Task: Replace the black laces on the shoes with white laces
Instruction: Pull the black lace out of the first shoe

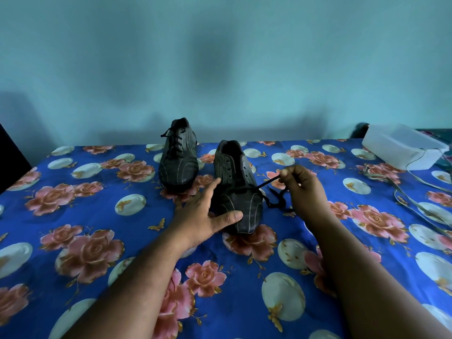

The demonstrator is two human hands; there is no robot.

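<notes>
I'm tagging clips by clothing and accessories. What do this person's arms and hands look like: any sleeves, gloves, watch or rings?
Both forearms are bare right down to the bottom edge of the picture, with no sleeve or cuff showing. The left hand and right hand wear no gloves. No watch, bracelet or band shows on either wrist, and no ring can be made out on the fingers that show. No markings or bandages are visible.

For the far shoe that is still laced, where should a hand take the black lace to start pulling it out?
On the far shoe, grip a loose end of its black lace where it sticks out to the left near the collar. Come from the left: the ends splay that way, while the near shoe and both hands crowd the right.
</notes>
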